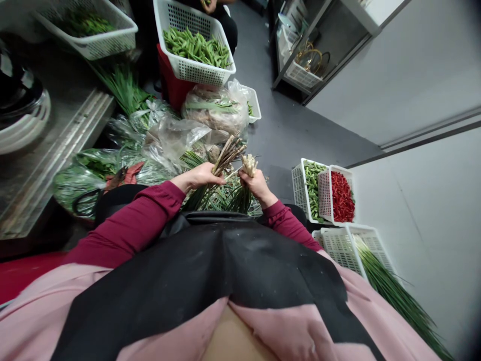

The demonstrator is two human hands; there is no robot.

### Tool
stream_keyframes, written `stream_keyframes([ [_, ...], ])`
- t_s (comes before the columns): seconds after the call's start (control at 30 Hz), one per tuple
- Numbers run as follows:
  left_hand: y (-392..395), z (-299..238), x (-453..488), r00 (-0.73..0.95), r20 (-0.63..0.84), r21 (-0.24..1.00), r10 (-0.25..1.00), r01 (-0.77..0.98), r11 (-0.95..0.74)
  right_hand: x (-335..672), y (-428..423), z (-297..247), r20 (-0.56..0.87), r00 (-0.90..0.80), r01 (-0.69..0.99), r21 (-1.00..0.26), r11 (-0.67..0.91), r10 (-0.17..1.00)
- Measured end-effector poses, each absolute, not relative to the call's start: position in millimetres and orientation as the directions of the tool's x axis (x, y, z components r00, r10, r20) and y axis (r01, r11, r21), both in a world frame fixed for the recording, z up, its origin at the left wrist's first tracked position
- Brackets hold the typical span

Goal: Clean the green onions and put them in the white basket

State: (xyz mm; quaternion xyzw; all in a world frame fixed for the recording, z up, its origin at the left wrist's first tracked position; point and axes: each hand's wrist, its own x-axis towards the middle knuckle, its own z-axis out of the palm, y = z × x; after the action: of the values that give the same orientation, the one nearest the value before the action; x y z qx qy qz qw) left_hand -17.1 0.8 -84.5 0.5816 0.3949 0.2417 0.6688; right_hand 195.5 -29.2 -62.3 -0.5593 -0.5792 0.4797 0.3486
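Note:
My left hand [201, 176] is closed round a bunch of scallions with brownish, unpeeled-looking ends [228, 154] that point up and away from me. Beside it, my right hand [258, 185] grips a second bunch of scallions, whose white ends [249, 164] stick up above the fingers. A single pale stalk [233, 174] runs between the two hands by my left fingertips. Dark green leaves [240, 197] hang down below both hands, over a heap of green trimmings [220, 199]. My apron's edge hides the lower part of the heap.
Ahead stand a basket of green peppers [180, 67] and a filled plastic bag [218, 108]. Bagged greens [86, 175] lie left, beside a metal ledge [71, 145]. On the right are baskets of red peppers [326, 195] and long scallions [349, 245]. Another person's hand [210, 6] shows at the top.

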Motion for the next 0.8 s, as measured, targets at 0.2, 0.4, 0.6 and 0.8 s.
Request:
stream_keyframes([
  [0.2,-0.5,-80.3,-15.1,0.567,-0.257,0.966,0.782,0.145,0.213,182.6,-34.7,-64.5,-0.184,-0.086,0.307,-0.94,-0.15,0.979],
  [0.4,1.0,-80.6,-15.7,0.572,-0.247,0.969,0.782,0.141,0.202,173.3,-35.2,-65.6,-0.207,-0.085,0.244,-0.953,-0.181,0.975],
  [0.6,0.7,-81.6,-15.4,0.567,-0.232,0.973,0.79,0.14,0.186,173.8,-34.7,-64.2,-0.208,-0.103,0.225,-0.958,-0.181,0.973],
  [0.8,-1.1,-77.7,-14.1,0.589,-0.223,0.974,0.777,0.095,0.208,177.4,-33.8,-74.4,-0.174,-0.089,0.262,-0.954,-0.146,0.981],
])
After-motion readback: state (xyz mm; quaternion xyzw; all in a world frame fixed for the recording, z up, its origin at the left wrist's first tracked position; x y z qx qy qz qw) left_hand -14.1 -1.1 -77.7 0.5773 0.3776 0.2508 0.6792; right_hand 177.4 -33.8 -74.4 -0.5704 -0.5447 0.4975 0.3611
